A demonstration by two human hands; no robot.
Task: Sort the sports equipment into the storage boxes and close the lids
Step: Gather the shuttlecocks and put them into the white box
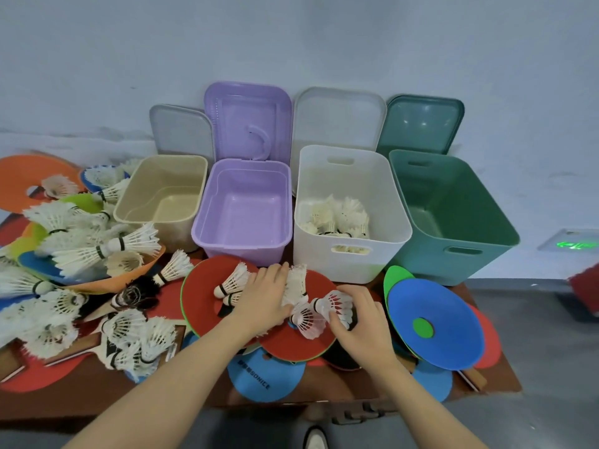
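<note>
Four open boxes stand in a row at the back of the table: beige (pixel 139 218), purple (pixel 207 234), white (pixel 402 222) and green (pixel 505 234). Several white shuttlecocks (pixel 337 218) lie in the white box; the other three hold nothing. My left hand (pixel 262 296) lies over a cluster of shuttlecocks (pixel 296 285) on a red disc (pixel 201 303), fingers curled around them. My right hand (pixel 359 322) grips a red-marked shuttlecock (pixel 338 303) just right of the left. A big heap of shuttlecocks (pixel 97 251) covers the table's left side.
Box lids lean on the wall behind each box, the purple lid (pixel 248 121) hinged upright. Flat foam discs in blue (pixel 434 322), orange (pixel 19 176) and green lie about, along with paddles. The table's front edge is near my forearms; a shoe (pixel 316 439) shows below.
</note>
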